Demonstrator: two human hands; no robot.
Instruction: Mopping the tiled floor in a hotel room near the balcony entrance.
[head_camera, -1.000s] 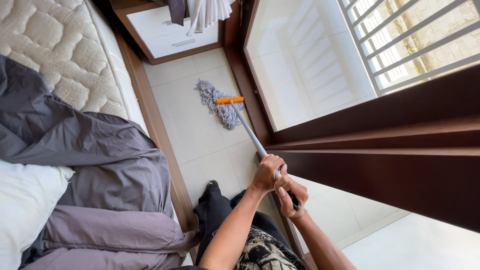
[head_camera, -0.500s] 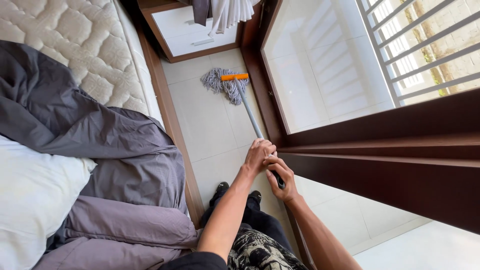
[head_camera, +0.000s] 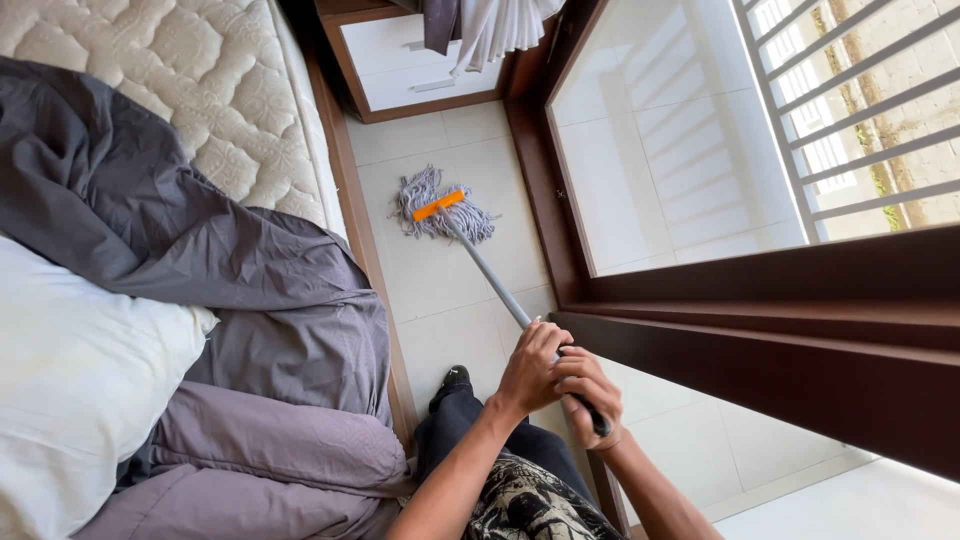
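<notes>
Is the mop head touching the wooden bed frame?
Apart. The head view shows bare floor tile between the mop head and the bed frame.

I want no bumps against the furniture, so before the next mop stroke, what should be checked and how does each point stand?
1. Both hands on the handle: ok; left hand and right hand grip the mop handle.
2. Mop head flat on the floor tiles: ok.
3. Room beside the bed frame: ok, a gap shows.
4. Room toward the nightstand: ok, bare tile lies between.
5. Blanket off the floor: ok, it lies on the bed.
6. Floor wetness: cannot tell.
</notes>
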